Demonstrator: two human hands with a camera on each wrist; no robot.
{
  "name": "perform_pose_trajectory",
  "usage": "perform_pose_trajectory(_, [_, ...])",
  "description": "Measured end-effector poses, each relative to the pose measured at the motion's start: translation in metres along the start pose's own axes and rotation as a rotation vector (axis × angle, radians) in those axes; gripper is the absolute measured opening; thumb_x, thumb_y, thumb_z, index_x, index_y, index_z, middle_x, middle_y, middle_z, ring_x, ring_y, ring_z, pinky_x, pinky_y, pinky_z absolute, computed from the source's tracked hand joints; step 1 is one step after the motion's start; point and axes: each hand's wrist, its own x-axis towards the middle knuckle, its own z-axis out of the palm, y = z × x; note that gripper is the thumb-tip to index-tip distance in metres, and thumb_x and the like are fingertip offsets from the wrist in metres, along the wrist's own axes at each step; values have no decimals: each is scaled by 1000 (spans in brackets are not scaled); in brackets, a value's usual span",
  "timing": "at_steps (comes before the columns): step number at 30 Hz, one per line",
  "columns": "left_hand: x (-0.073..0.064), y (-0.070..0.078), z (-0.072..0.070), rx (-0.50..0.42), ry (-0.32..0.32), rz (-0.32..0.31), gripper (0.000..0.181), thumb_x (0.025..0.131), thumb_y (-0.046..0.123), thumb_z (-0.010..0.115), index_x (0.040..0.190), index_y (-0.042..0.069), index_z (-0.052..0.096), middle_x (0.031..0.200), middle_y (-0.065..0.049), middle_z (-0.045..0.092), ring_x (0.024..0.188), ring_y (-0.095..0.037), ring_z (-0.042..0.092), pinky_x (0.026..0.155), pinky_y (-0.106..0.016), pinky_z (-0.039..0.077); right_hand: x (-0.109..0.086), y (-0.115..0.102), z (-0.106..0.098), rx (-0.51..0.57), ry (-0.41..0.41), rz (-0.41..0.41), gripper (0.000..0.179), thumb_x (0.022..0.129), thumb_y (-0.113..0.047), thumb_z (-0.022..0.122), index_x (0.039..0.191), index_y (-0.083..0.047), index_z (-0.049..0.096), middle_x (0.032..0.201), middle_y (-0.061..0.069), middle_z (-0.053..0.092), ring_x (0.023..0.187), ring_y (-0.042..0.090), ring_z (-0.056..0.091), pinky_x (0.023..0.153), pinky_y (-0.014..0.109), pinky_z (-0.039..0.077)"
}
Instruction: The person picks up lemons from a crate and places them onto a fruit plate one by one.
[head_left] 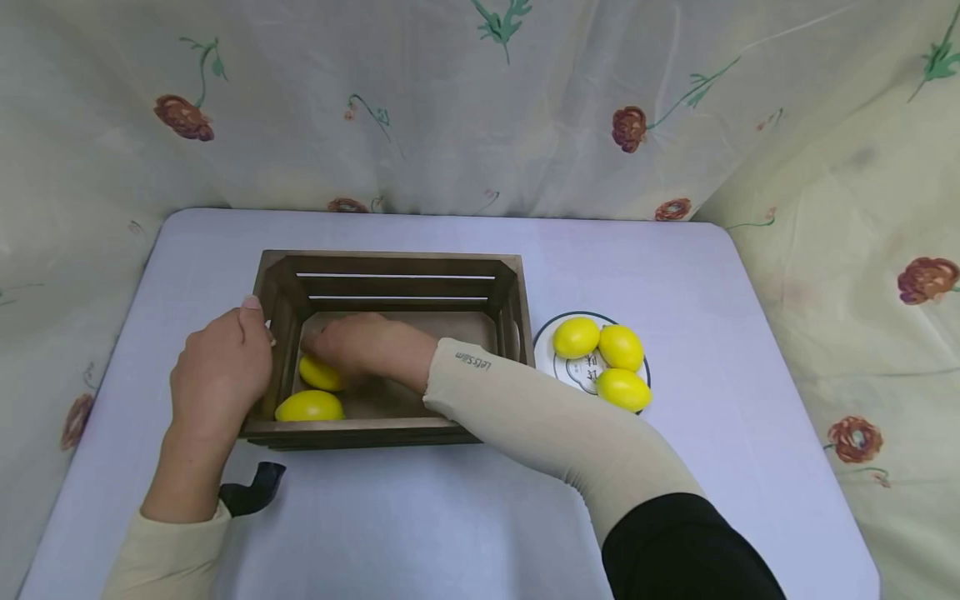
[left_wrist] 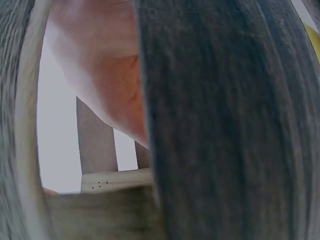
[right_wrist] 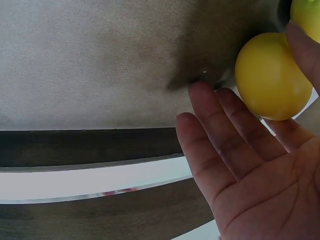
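The left hand [head_left: 220, 367] is gripping the left wall of the crate [head_left: 390, 435], its fingers curling there. The right hand [head_left: 367, 346] is reaching inside; its fingers are extending, apart from the thumb, beside the first lemon [right_wrist: 272, 77]. The second lemon [head_left: 310, 407] is lying in the crate's near left corner. Three lemons [head_left: 621, 347] are resting on a plate [head_left: 581, 372], right of the crate on the counter [head_left: 390, 525].
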Motion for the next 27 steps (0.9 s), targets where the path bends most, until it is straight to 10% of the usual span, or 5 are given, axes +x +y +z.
perform_pose_trajectory(27, [2, 0, 1, -23, -23, -31, 70, 111, 39, 11, 101, 0, 68, 96, -25, 70, 76, -44, 64, 51, -46, 47, 3, 0, -1, -1, -32, 4, 61, 93, -24, 79, 147, -22, 51, 113, -1, 62, 99, 16, 57, 84, 33, 51])
